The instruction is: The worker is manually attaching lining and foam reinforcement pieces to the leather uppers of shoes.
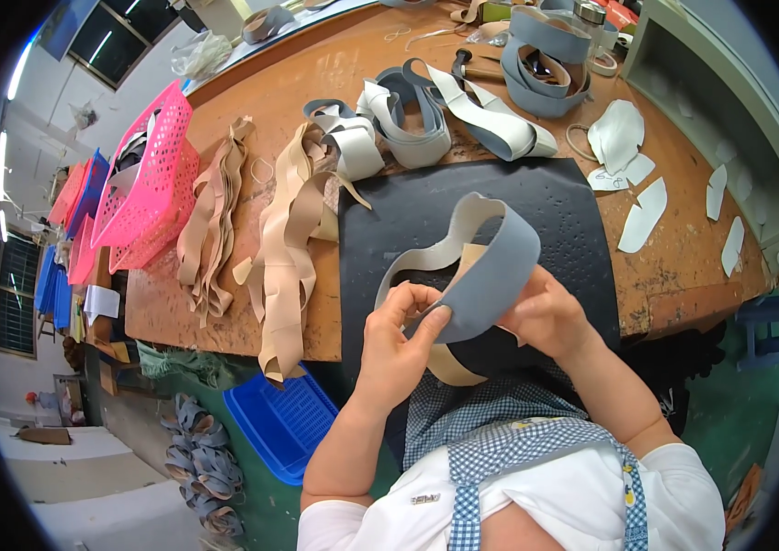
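A grey-blue strip of leather-like material [486,285], pale on its inner face, curves in a loop above the black mat [573,239]. My left hand [399,335] pinches the strip's near left edge between thumb and fingers. At its right side my right hand [546,312] is closed on the strip, with some fingertips hidden behind it. A beige strip [452,365] hangs below the loop, and a beige piece shows inside it. Whether these beige parts join the grey-blue strip, I cannot tell.
Beige strips [284,257] lie left of the mat; rolled grey-and-white strips [408,119] sit behind it. White cut pieces [644,216] lie at the right. Pink baskets [151,193] stand at the table's left, a blue basket [270,422] below, a grey cabinet [729,101] far right.
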Motion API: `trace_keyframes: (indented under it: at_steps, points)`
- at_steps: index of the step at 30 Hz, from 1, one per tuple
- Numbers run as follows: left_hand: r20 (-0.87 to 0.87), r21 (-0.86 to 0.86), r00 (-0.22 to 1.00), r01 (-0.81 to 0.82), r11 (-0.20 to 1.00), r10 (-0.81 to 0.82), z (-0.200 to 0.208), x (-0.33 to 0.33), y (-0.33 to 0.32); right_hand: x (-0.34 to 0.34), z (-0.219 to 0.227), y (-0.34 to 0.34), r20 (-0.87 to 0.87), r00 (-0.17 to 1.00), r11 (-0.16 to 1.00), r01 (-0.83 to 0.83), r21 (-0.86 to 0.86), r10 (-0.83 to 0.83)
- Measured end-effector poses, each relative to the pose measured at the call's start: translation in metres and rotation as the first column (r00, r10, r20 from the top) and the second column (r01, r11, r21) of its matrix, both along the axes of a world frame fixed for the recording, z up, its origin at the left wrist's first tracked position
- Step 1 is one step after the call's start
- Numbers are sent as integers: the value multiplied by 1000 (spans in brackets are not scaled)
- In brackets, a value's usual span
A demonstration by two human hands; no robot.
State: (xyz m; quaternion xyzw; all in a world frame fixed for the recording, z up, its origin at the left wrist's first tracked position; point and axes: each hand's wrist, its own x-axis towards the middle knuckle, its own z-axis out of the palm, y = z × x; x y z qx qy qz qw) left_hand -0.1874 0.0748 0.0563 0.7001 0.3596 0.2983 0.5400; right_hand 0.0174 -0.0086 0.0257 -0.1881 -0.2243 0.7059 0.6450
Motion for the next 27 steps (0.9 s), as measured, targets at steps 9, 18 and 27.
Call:
trace_keyframes:
  at_steps: [9,18,27]
  points:
    - [-92,37,996,11,999,-7,6,3,-10,-3,8,9,301,951,955,150,-256,-68]
    - [-153,13,988,22,1000,-20,0,-1,-8,-14,9,11,337,923,917,285,-278,-184]
    - [-124,-83,992,-23,996,13,4,1,-17,-27,1,8,470,862,923,320,-216,-189]
